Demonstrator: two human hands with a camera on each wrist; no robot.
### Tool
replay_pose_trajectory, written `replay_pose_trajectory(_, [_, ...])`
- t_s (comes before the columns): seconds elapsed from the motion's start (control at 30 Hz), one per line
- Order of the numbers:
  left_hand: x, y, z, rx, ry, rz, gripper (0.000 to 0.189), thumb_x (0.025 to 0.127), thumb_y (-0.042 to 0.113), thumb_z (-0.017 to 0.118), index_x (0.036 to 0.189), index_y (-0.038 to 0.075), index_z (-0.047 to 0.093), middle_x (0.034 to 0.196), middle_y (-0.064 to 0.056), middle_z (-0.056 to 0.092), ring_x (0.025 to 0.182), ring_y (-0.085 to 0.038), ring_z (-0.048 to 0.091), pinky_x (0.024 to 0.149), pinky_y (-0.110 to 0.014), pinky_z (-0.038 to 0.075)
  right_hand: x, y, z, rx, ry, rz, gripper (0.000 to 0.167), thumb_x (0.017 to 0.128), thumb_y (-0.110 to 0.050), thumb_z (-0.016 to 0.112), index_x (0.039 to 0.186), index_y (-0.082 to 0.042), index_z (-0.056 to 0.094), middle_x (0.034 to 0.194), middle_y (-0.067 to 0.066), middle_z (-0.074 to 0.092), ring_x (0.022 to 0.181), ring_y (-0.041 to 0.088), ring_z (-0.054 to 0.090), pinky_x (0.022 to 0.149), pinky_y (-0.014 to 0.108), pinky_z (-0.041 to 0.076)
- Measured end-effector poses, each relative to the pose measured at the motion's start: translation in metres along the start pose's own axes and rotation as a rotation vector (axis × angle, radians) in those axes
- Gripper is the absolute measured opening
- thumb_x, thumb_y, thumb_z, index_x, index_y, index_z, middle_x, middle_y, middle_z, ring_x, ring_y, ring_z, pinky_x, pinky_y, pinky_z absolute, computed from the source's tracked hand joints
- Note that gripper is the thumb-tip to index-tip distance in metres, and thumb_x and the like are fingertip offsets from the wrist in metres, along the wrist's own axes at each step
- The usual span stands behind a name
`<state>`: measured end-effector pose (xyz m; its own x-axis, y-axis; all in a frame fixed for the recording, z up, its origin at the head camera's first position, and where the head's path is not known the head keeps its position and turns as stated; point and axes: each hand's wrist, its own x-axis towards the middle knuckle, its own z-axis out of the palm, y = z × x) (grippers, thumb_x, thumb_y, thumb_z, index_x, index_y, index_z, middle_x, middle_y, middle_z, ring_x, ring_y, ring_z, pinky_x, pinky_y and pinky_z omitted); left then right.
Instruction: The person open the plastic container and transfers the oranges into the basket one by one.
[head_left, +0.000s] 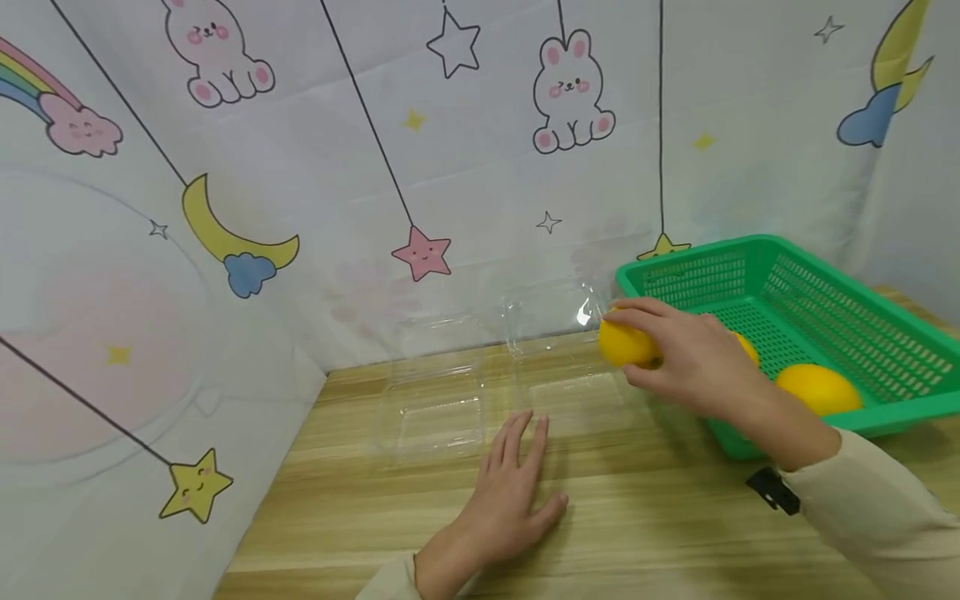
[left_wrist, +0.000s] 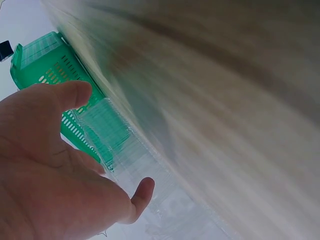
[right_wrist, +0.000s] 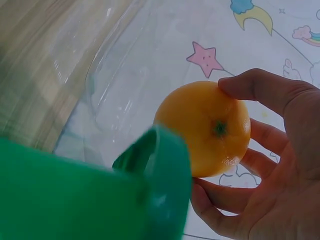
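My right hand [head_left: 697, 358] holds an orange [head_left: 624, 343] between thumb and fingertips, raised beside the near-left corner of the green basket [head_left: 813, 287]. Its stem mark shows in the right wrist view, where the fingers curl round the orange [right_wrist: 200, 132]. Below and left of that fruit stands a clear plastic box [head_left: 573, 392], its lid raised toward the wall. A second clear box [head_left: 438, 417] sits to its left, also with its lid up. My left hand [head_left: 510, 508] is low over the table in front of the boxes, fingers spread and holding nothing.
Inside the basket lie an orange [head_left: 819, 389] near the front wall and another [head_left: 747, 348] partly hidden by my right hand. A white cloth [head_left: 480, 167] with cartoon prints hangs behind the wooden table [head_left: 337, 517]. A black buckle [head_left: 775, 490] sticks out by my right sleeve.
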<state>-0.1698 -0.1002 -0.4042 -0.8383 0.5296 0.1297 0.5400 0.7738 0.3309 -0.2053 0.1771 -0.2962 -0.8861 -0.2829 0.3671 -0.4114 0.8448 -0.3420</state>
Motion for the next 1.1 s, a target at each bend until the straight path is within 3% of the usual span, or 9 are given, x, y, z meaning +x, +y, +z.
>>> replay_pose_trajectory(0.23, [-0.002, 0.000, 0.001, 0.011, -0.003, -0.001, 0.089, 0.101, 0.037, 0.068, 0.169, 0.004, 0.020, 0.176, -0.019, 0.011, 0.162, -0.040, 0.012, 0.124, -0.064, 0.027, -0.002, 0.020, -0.015, -0.063, -0.011, 0.014, 0.063, 0.091, -0.023, 0.080, 0.150, -0.011, 0.060, 0.157, 0.017, 0.054, 0.102, 0.035, 0.069, 0.083, 0.056, 0.050])
replay_pose_trajectory(0.7, [-0.002, 0.003, 0.001, 0.009, 0.004, 0.001, 0.091, 0.101, 0.038, 0.069, 0.169, 0.004, 0.019, 0.176, -0.018, 0.010, 0.161, -0.040, 0.013, 0.122, -0.067, 0.029, -0.014, 0.064, -0.036, -0.099, -0.037, 0.079, 0.067, 0.093, -0.025, 0.078, 0.153, -0.010, 0.054, 0.161, 0.023, 0.045, 0.106, 0.039, 0.065, 0.077, 0.053, 0.055])
replay_pose_trajectory(1.1, [0.000, 0.000, 0.003, -0.049, -0.007, -0.015, 0.091, 0.100, 0.035, 0.069, 0.169, 0.004, 0.018, 0.175, -0.021, 0.010, 0.162, -0.041, 0.009, 0.126, -0.065, 0.022, -0.020, 0.115, -0.043, -0.091, -0.057, 0.108, 0.067, 0.094, -0.018, 0.079, 0.152, -0.001, 0.051, 0.159, 0.031, 0.041, 0.131, 0.056, 0.050, 0.097, 0.073, 0.045])
